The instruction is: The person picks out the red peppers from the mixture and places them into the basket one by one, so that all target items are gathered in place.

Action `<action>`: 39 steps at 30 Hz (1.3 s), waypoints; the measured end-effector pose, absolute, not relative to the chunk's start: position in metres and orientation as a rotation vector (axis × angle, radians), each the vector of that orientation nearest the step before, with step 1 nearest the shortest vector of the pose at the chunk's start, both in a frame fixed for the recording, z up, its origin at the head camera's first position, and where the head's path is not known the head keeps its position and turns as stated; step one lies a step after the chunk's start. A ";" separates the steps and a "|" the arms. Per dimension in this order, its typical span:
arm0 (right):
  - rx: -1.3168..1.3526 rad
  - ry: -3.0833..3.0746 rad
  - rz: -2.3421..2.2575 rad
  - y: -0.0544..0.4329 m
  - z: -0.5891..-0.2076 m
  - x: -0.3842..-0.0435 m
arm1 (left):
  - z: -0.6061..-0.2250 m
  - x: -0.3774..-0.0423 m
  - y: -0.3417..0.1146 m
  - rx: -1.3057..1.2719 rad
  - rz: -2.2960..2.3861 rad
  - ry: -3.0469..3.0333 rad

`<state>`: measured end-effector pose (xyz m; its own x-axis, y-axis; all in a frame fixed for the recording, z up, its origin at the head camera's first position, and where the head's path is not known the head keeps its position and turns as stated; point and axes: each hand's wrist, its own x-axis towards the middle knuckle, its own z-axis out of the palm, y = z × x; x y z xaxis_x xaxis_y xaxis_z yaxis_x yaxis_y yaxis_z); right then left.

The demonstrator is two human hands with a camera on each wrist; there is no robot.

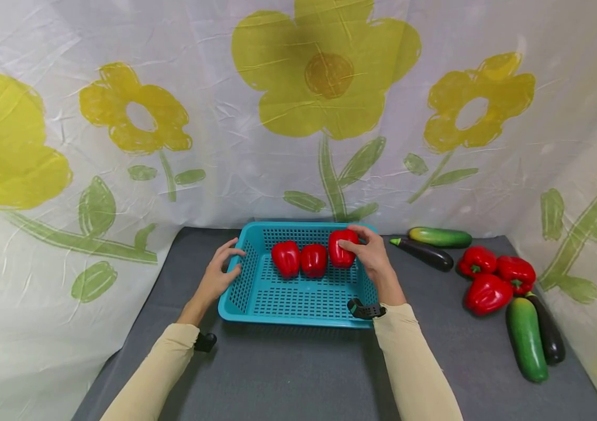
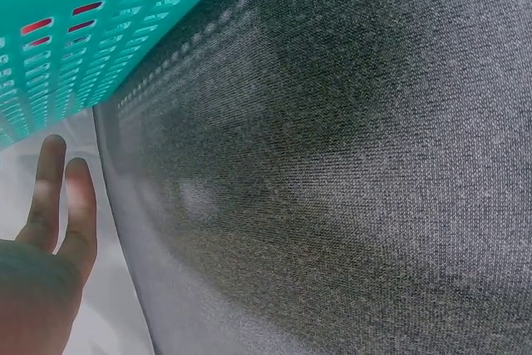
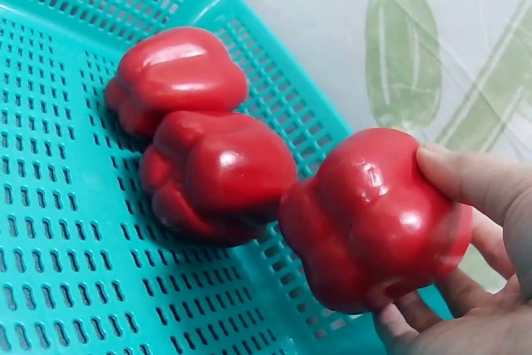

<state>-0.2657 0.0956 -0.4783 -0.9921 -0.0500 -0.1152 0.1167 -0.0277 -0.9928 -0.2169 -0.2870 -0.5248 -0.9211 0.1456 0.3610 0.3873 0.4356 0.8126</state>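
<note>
Toward two o'clock in the basket [image 1: 298,322], the right hand [image 1: 376,254] grips a red pepper [image 1: 338,254]; the left hand [image 1: 215,278], loosely spread, flanks nine.

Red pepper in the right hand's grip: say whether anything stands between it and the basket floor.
Nothing visible stands between the held pepper and the basket floor; the neighbouring pepper sits beside it, to its left.

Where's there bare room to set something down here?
Bare: the table in front of the basket, between the sleeves, and the basket floor along its front rim. Crowded: the basket's far side, with three red peppers, one in the right hand, and the table's right side, with more peppers, eggplants and zucchini.
</note>
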 end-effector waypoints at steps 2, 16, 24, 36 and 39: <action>0.086 2.107 -2.173 0.095 -0.479 -0.266 | -0.525 -0.218 -0.287 -0.464 -1.484 -2.455; 0.130 2.131 -2.130 0.093 -0.487 -0.269 | -0.517 -0.214 -0.284 -0.460 -1.442 -2.478; 0.139 2.135 -2.124 0.092 -0.488 -0.269 | -0.484 -0.198 -0.271 -0.454 -1.469 -2.498; 0.118 2.124 -2.101 0.092 -0.485 -0.268 | -0.480 -0.194 -0.269 -0.463 -1.467 -2.493; 0.110 2.134 -2.097 0.091 -0.485 -0.268 | -0.483 -0.195 -0.270 -0.465 -1.461 -2.483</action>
